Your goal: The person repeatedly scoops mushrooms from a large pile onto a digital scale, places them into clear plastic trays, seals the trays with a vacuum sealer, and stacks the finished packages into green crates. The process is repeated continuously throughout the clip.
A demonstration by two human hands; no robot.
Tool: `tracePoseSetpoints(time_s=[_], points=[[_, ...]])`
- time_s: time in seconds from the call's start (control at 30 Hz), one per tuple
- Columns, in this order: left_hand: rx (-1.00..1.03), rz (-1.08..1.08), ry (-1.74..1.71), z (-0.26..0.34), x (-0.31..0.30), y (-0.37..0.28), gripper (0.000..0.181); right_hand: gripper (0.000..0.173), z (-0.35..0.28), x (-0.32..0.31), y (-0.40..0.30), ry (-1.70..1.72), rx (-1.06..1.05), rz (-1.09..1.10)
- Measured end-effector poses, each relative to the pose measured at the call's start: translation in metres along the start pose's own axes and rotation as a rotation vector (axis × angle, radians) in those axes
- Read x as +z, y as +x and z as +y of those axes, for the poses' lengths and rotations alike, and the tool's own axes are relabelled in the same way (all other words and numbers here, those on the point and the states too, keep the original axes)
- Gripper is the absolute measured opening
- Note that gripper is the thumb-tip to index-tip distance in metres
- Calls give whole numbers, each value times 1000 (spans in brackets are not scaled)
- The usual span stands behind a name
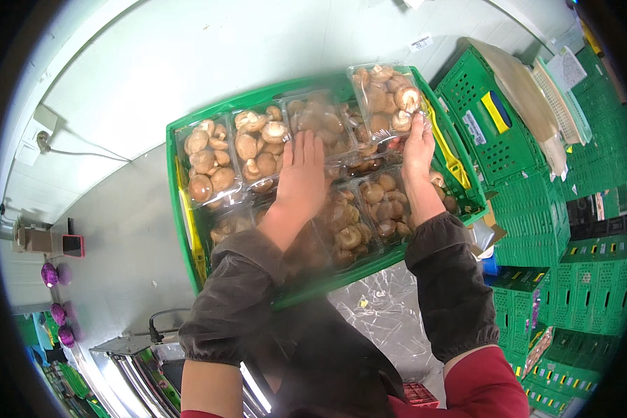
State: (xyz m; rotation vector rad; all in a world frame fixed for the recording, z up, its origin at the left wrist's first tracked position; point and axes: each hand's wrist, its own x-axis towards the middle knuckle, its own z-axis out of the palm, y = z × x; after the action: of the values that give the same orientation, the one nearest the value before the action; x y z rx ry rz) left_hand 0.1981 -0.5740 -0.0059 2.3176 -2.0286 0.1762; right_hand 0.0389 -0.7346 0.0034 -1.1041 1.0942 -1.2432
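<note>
A green plastic crate (230,108) with yellow handles holds several clear plastic packs of brown mushrooms, probably shiitake. My right hand (418,149) grips the lower right corner of a mushroom pack (384,99), which is tilted and raised over the crate's back right corner. Flat, with fingers stretched out, my left hand (302,170) lies over the upper row, between a mushroom pack (261,138) and a hazy-looking mushroom pack (318,117). At the upper left sits another mushroom pack (207,162). More packs fill the front row, partly hidden by my forearms.
A metal table (120,209) extends to the left, with a phone-like device (73,245) on it. Purple net-wrapped items (49,274) line its far left edge. A wrapping machine (141,366) stands at lower left. Stacked green crates (533,224) rise on the right. Behind is a white wall (230,47).
</note>
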Motion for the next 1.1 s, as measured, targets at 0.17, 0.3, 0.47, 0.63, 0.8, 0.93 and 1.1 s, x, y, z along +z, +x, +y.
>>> tracePoseSetpoints(time_s=[0.17,0.3,0.47,0.63,0.8,0.93,1.1], points=[[-37,-24,3,5,5,1,83,36,16,2,3,-119,-8,31],[-22,-16,19,3,4,-1,83,35,23,2,3,-65,30,-2],[-33,29,99,1,13,-2,80,35,19,9,-7,-144,-69,-44],[-72,55,142,-3,17,-3,72,38,21,9,-12,6,83,-123],[-21,160,-23,-8,22,-3,54,46,31,5,-10,-34,260,-78],[-20,173,48,-10,27,1,51,50,39,2,-3,-95,312,-101],[9,232,-153,-13,17,2,57,56,43,-3,16,-57,388,-85]])
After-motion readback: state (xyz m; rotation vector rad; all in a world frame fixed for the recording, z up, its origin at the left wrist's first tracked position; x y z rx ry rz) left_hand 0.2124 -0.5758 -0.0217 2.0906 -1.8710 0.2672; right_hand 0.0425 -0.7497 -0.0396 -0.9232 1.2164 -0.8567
